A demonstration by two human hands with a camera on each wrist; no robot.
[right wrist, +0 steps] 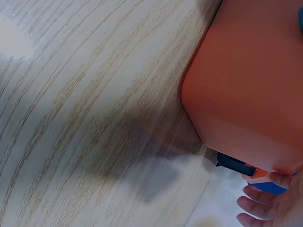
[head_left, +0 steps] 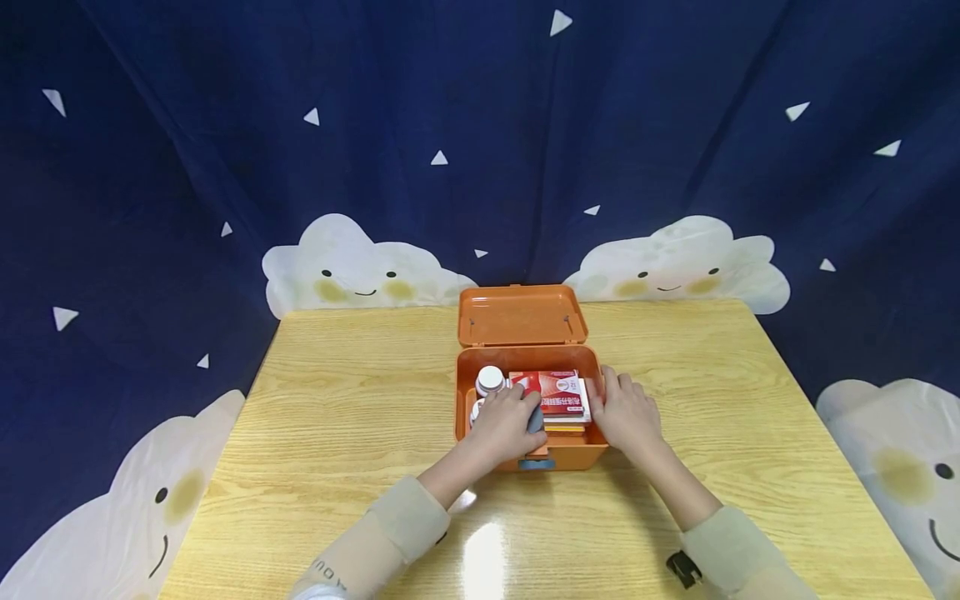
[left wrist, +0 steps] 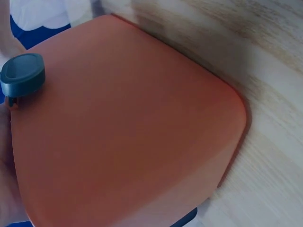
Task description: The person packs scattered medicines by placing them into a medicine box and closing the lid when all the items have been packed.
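Note:
An orange storage box (head_left: 579,457) stands with its lid (head_left: 521,317) raised at the back. Inside are a red medicine box (head_left: 558,390) on top of other cartons and white bottles, one with its white cap (head_left: 491,379) showing. My left hand (head_left: 501,425) reaches over the front wall, thumb and fingers around a grey-blue piece (head_left: 535,419) with orange below it; I cannot tell its kind. My right hand (head_left: 628,412) holds the box's right rim, thumb inside. In the right wrist view its fingers (right wrist: 255,208) extend outside beside that wall.
The box stands on a pale wooden table (head_left: 352,375). On its front is a blue latch (head_left: 536,463), and a dark side handle (right wrist: 236,164) shows in the right wrist view. A dark blue curtain (head_left: 495,100) with cloud prints hangs behind the table.

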